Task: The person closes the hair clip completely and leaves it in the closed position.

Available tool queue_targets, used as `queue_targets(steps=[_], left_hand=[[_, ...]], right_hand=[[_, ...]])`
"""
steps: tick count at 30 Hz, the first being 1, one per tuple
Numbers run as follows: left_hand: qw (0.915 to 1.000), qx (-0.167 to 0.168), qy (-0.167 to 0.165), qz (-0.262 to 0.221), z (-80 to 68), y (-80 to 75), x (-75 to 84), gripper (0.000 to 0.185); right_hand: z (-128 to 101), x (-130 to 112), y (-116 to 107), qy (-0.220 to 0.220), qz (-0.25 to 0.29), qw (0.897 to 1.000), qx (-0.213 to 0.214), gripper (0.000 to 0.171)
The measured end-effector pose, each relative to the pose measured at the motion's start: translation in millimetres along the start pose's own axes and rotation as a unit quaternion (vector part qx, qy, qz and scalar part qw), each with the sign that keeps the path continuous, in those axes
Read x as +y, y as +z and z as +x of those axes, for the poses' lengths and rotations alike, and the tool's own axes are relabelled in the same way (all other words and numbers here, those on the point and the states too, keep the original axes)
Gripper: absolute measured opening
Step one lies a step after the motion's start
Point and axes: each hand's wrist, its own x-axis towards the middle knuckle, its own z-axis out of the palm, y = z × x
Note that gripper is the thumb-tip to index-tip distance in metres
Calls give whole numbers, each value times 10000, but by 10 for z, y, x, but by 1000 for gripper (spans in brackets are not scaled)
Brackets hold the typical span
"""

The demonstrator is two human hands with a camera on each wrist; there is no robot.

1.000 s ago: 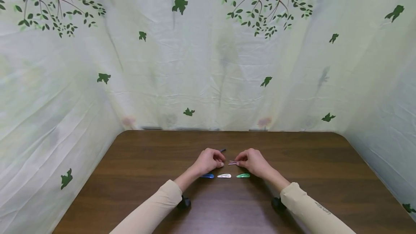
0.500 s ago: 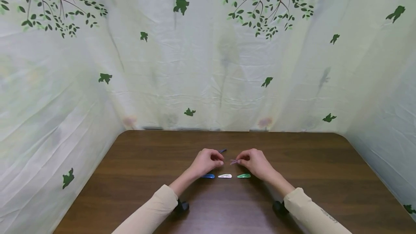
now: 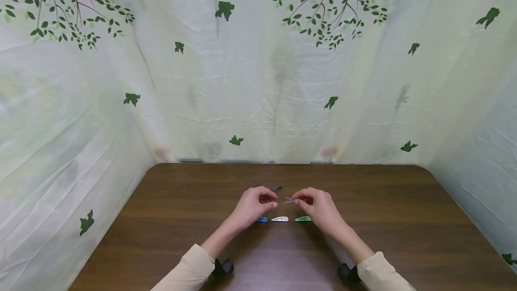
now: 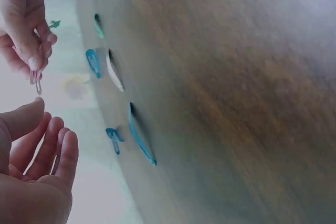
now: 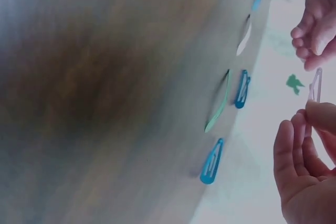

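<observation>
Head view: right hand (image 3: 321, 205) pinches pink hair clip (image 3: 288, 200) above worktop (image 3: 169, 219), just beside left hand (image 3: 254, 203), fingers loosely curled, holding nothing. Blue clip (image 3: 262, 219), white clip (image 3: 279, 219), green clip (image 3: 303, 218) lie in a row on worktop below hands.
L wrist: left fingers (image 4: 50, 148) relaxed, apart from pink clip.
R wrist: right fingers (image 5: 294, 150) grasp pink clip, held upright.

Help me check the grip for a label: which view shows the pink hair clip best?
The right wrist view: the pink hair clip stands large against the pale backdrop, pinched at its lower end by the right hand. The left wrist view shows it small under that hand's fingertips. The head view shows only a tiny sliver beside the empty left hand.
</observation>
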Motion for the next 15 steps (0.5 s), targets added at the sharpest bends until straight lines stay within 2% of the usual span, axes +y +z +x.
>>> queue_targets(steps=[6,15], left_hand=[[9999,162,-37,-19,-95,-38,45,14],[9986,358,218,-307,-296,-70,147,15]], right_hand=[[-107,-68,-15,-171,-38,9995,261,16],[-308,-228,-43,-390,309,9972,558,19]])
